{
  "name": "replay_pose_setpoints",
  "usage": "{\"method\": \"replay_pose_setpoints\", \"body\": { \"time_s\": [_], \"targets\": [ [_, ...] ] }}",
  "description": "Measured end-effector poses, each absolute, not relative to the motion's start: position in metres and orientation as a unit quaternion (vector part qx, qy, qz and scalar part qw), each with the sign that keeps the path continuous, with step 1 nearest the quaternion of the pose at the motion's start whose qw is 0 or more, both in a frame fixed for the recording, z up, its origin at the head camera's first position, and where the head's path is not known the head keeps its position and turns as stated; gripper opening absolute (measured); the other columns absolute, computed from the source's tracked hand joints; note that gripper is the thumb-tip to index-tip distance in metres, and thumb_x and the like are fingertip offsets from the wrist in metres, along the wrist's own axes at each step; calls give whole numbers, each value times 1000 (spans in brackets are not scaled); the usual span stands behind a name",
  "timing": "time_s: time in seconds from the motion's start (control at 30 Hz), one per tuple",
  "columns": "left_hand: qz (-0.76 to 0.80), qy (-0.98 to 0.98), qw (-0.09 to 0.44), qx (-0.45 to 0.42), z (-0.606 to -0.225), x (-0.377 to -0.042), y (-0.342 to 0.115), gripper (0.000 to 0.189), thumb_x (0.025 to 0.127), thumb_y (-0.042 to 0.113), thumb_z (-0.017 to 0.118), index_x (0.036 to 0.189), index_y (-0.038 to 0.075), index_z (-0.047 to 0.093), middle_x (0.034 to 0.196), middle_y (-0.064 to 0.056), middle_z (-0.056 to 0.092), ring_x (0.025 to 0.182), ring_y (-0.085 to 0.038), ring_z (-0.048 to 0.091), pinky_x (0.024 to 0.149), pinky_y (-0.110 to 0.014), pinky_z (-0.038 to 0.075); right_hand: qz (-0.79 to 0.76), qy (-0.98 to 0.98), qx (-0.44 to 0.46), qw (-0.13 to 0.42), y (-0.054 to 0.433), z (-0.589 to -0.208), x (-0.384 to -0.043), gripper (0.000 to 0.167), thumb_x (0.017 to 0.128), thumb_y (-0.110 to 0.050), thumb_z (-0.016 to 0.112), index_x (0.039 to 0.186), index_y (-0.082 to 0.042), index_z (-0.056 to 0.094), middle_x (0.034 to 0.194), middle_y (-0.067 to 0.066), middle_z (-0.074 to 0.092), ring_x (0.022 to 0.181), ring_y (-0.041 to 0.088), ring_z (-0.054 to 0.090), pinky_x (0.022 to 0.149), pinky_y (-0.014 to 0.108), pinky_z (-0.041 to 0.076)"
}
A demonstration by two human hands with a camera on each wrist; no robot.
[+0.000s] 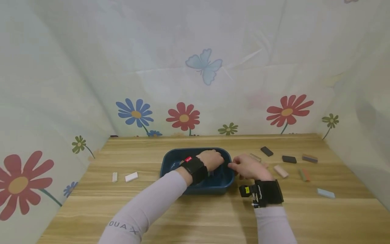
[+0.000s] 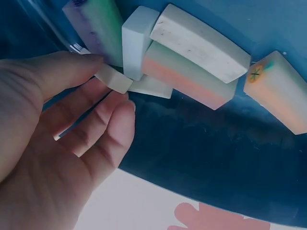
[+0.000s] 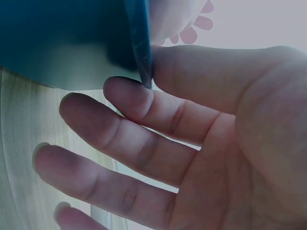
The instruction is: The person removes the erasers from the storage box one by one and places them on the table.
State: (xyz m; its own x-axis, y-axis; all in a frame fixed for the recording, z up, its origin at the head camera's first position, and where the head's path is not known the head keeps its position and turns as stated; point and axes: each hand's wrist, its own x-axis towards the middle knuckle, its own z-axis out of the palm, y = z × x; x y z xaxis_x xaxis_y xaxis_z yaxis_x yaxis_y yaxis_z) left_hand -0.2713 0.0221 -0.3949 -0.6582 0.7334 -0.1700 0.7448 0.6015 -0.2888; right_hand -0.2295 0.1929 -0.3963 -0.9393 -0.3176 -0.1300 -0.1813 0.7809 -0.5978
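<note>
Your left grip (image 2: 57, 155) is pinching a cream rectangular block (image 2: 115, 79) thumb-to-fingers; right grip (image 3: 216, 143) is holding the blue plastic basin's rim (image 3: 139, 43).

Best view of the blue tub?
Head: most of the blue tub fits in frame, though the left hand covers part. Left wrist shows some interior with blocks; right wrist, only some wall and rim.

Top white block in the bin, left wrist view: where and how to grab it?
Probably mid-length across the long sides, from above. The white block appears to lie on the green-and-orange block, long sides largely exposed; one end sits right by the pale blue block, crowding an end-to-end grip.
</note>
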Motion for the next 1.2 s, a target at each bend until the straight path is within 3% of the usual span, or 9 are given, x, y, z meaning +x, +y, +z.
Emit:
{"method": "replay_pose_setpoints", "body": {
  "time_s": [0.2,0.33,0.5,0.63,0.73,0.83,1.2],
  "targets": [
    [-158,901,0,404,-398,-272,23,20,98,9,57,109,17,72,107,-2,69,97,-20,62,81,-38,52,-319,931,-136,111,194,-395,-228,27,100,-22,54,78,-7,59,75,7,63,63,24,63,55,32,43],
    [-138,899,-2,417,-399,-273,18,20,98,9,57,110,16,72,105,-3,68,96,-19,62,82,-34,50,-324,930,-139,109,190,-396,-228,27,100,-21,54,77,-7,59,75,7,63,63,25,64,55,32,43],
    [-85,904,34,417,-392,-275,9,18,95,12,63,112,16,70,101,0,65,93,-13,58,83,-29,49,-323,929,-140,113,188,-397,-229,27,100,-23,54,79,-7,59,76,7,64,64,24,64,59,35,44],
    [-12,916,72,395,-382,-277,-2,26,92,11,67,118,16,64,108,1,60,93,-12,56,81,-29,49,-310,935,-131,116,191,-397,-230,27,100,-25,54,81,-7,60,76,6,64,65,22,64,68,44,41],
    [35,918,84,386,-369,-277,-16,35,90,8,69,123,14,59,113,0,58,95,-12,56,82,-29,49,-311,935,-124,117,193,-396,-229,26,100,-25,55,82,-7,61,76,7,64,66,22,64,67,42,41],
    [59,918,72,386,-359,-275,-36,38,88,8,71,122,11,57,112,-3,56,95,-15,56,83,-28,48,-320,931,-127,121,193,-395,-228,25,100,-24,55,83,-7,61,77,8,65,66,23,64,61,36,43],
    [127,931,9,342,-357,-260,-123,37,86,0,64,121,8,55,105,-6,53,84,-18,52,73,-29,46,-322,928,-139,126,192,-394,-229,25,100,-23,55,85,-5,62,76,8,63,68,23,63,60,33,45]
  ]
}}
